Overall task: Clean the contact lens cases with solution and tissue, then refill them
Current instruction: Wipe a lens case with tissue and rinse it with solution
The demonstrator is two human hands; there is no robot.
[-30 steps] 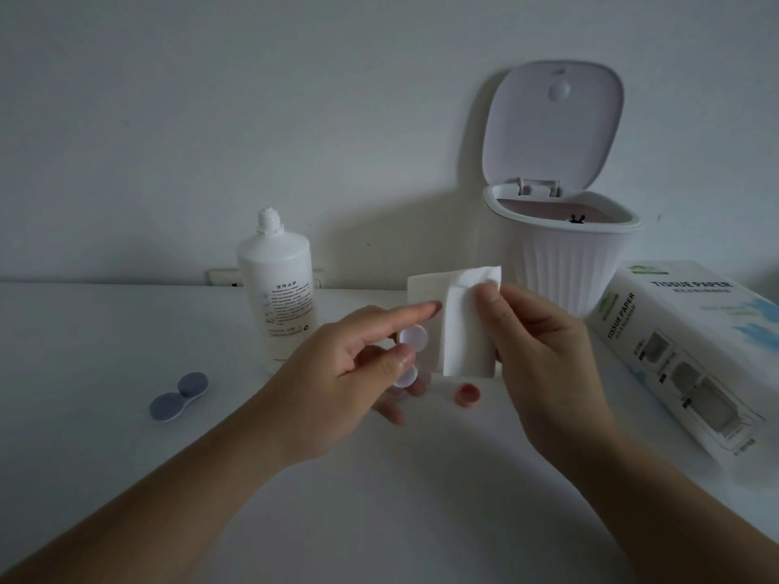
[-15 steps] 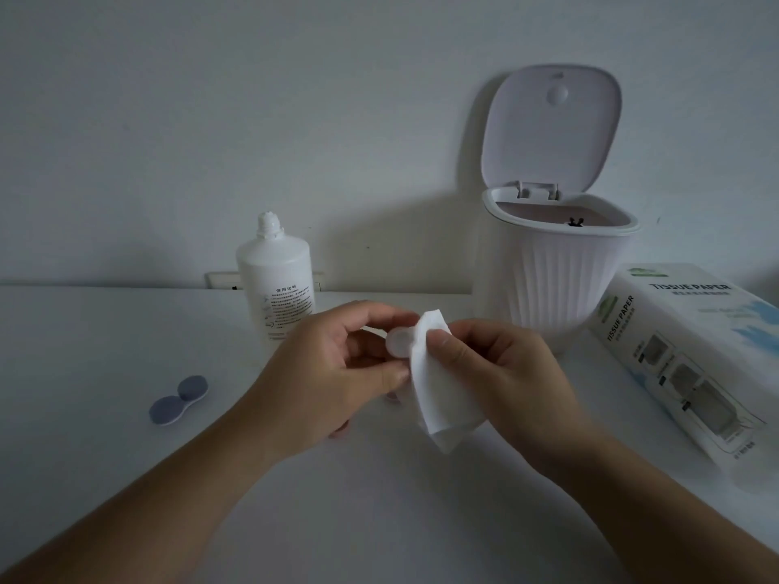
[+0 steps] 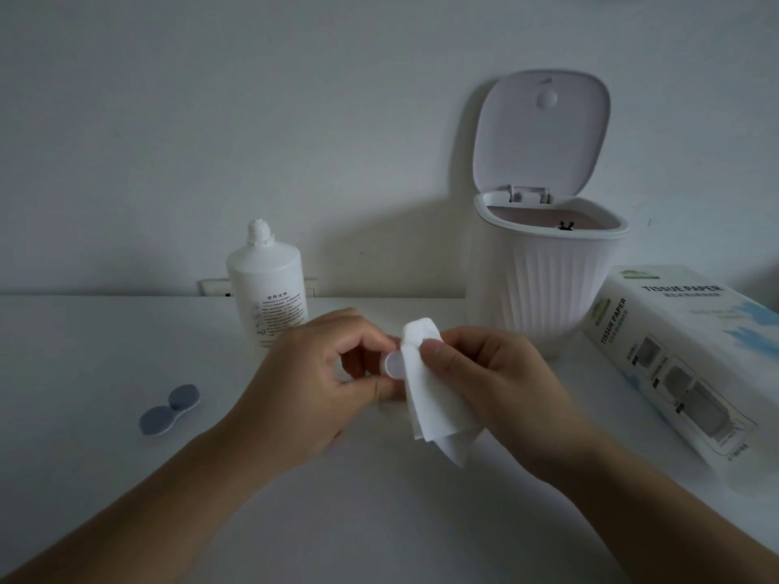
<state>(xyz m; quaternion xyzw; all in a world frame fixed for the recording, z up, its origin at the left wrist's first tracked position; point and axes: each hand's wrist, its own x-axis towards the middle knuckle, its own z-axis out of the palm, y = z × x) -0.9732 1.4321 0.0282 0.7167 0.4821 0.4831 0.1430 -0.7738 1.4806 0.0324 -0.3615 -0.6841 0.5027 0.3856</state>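
My left hand (image 3: 320, 381) grips a small pale contact lens case (image 3: 393, 365) above the middle of the white table, one round well facing me. My right hand (image 3: 493, 373) pinches a folded white tissue (image 3: 434, 398) and presses its top fold against the right side of that case. The tissue's loose end hangs down toward the table. A second lens case (image 3: 170, 408), grey-blue and capped, lies on the table to the left. The white solution bottle (image 3: 267, 288) stands uncapped behind my left hand.
A white ribbed bin (image 3: 543, 280) with its lid flipped up stands at the back right. A tissue paper box (image 3: 691, 364) lies along the right edge of the table (image 3: 105, 478). A wall socket (image 3: 213, 287) sits behind the bottle.
My right hand brought the tissue down from a raised, spread position onto the lens case, and both hands closed together around it. The small red cap on the table is now hidden.
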